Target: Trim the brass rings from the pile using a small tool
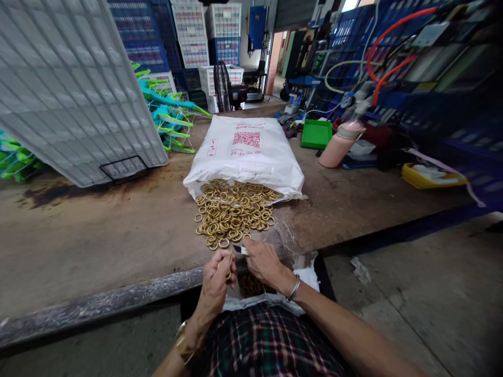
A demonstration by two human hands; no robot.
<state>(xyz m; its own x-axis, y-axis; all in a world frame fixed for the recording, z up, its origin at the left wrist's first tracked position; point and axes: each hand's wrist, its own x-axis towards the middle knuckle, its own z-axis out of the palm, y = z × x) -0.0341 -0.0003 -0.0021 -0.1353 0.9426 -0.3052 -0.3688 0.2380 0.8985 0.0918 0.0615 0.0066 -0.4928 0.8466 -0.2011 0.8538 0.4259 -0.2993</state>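
1. Writing: white sack (243,157) lay on the worktop (98,230), printed in red with one QR code, lines of characters beside it, and one small framed block on its left part. Characters looked upside down from this side; too blurred to read.
2. Rings: brass-coloured rings (231,214) spilled from the sack's near mouth in one heap on the worktop, just ahead of both hands. Too many overlapped to count.
3. Left hand (217,275): grip clamped on at least one brass-coloured ring (228,273), thumb and fingers pinched; exact count unclear.
4. Right hand (265,262): grip clamped on one small tool with a black tip and white body (243,251), tip pointing toward the left hand; type unclear.
5. Below the worktop edge: second heap of rings (251,285), in shadow, white sheeting (308,277) beside it, partly hidden by right hand and forearm.
6. Left side: one large grey crate (78,78) stood tilted, blocking part of the view of teal-and-green plastic pieces (167,115); pieces not countable.
7. Right side: one green tray (316,134), one pink bottle (340,148), one yellow tray (424,179) with white contents, plus orange hose (375,47).
8. Behind: one black fan (222,86), stacked white crates (190,34) and blue crates (137,31).
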